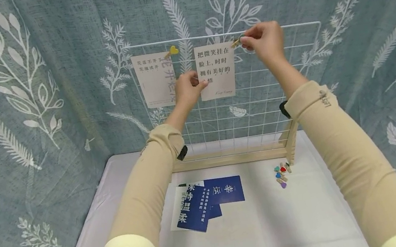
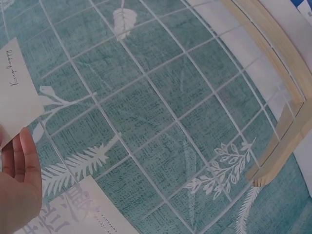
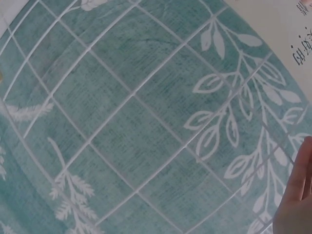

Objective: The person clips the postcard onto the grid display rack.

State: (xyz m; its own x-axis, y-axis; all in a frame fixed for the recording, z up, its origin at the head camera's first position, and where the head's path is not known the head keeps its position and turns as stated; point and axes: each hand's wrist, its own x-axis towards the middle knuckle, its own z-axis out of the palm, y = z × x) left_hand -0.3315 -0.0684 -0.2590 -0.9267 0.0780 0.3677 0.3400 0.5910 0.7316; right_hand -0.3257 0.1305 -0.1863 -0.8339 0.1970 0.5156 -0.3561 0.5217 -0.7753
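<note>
White card [image 1: 217, 70] between left grip [image 1: 188, 91] and right grip's [image 1: 264, 41] peg [image 1: 236, 42].

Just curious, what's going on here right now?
Left hand holds white card against wire grid. Right hand pinches clip at card's top corner. Nothing in the way.

Teal leaf-print curtain [image 1: 60, 98], white grid [image 1: 257, 100]

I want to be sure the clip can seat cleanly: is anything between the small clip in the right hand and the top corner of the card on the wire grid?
Nothing visible. The right hand pinches the clip right at the card's top right corner on the wire grid, while the left hand steadies the card's lower left edge.
</note>
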